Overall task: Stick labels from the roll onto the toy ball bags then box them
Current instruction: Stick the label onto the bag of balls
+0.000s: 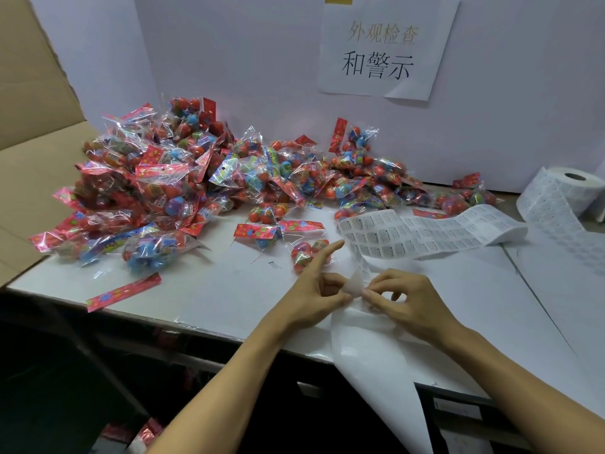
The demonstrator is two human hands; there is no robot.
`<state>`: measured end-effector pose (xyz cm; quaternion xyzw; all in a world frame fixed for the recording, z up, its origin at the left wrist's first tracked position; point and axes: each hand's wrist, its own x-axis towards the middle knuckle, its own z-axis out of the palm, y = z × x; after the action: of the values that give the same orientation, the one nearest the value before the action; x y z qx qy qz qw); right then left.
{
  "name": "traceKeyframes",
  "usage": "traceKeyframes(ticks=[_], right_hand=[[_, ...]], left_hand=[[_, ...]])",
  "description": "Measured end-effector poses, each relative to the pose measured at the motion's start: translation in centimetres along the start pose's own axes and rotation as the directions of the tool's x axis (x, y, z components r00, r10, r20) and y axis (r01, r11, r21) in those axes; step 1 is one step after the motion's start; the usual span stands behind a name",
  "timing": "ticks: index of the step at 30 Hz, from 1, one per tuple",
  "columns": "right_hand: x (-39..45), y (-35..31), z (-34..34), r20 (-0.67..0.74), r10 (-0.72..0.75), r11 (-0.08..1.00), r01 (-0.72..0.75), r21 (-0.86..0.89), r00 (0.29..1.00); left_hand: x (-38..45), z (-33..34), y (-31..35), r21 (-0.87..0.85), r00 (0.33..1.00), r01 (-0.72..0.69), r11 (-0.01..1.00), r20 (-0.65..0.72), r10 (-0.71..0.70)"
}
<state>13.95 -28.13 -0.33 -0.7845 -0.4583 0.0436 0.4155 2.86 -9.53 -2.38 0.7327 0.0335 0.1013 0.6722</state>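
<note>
A big heap of clear toy ball bags (183, 178) with red header cards covers the far left and middle of the white table (229, 290). One small bag (302, 253) lies just beyond my left hand. The label roll (569, 188) stands at the far right, and its printed strip (425, 234) runs leftward down to my hands. My left hand (314, 290) pinches the strip's backing paper, index finger stretched out. My right hand (402, 299) pinches the strip's edge between thumb and finger, where a label sits. Bare backing paper (370, 365) hangs over the front edge.
A brown cardboard box flap (32, 103) rises at the far left. A paper sign with printed characters (383, 47) is taped to the white wall behind. A loose red header card (124, 291) lies near the table's front left edge. Dark space lies below the table.
</note>
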Motion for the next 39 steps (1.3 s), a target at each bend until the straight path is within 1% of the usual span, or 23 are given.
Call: traceKeyframes(ticks=[6, 16, 19, 25, 35, 39], right_hand=[[0.0, 0.3, 0.1, 0.019, 0.010, 0.997, -0.012, 0.079, 1.000], [-0.1, 0.7, 0.2, -0.008, -0.020, 0.996, 0.021, 0.082, 1.000], [-0.1, 0.8, 0.3, -0.010, -0.022, 0.998, 0.023, 0.059, 1.000], [0.0, 1.2, 0.1, 0.048, -0.012, 0.991, 0.005, 0.134, 0.999], [0.0, 1.3, 0.2, 0.000, -0.007, 0.992, 0.007, 0.128, 1.000], [-0.2, 1.2, 0.2, 0.011, -0.011, 0.995, 0.010, 0.099, 1.000]], left_hand=[[-0.1, 0.2, 0.1, 0.003, 1.000, 0.002, 1.000, 0.001, -0.002], [-0.2, 0.1, 0.3, 0.024, 1.000, -0.001, 1.000, 0.017, 0.001], [-0.1, 0.1, 0.2, 0.024, 1.000, 0.003, 1.000, 0.028, -0.003], [-0.1, 0.0, 0.2, 0.021, 1.000, -0.002, 1.000, 0.027, 0.001], [-0.1, 0.0, -0.1, 0.017, 0.999, -0.003, 1.000, 0.032, 0.002], [0.0, 0.0, -0.1, 0.023, 0.999, 0.002, 1.000, 0.048, -0.003]])
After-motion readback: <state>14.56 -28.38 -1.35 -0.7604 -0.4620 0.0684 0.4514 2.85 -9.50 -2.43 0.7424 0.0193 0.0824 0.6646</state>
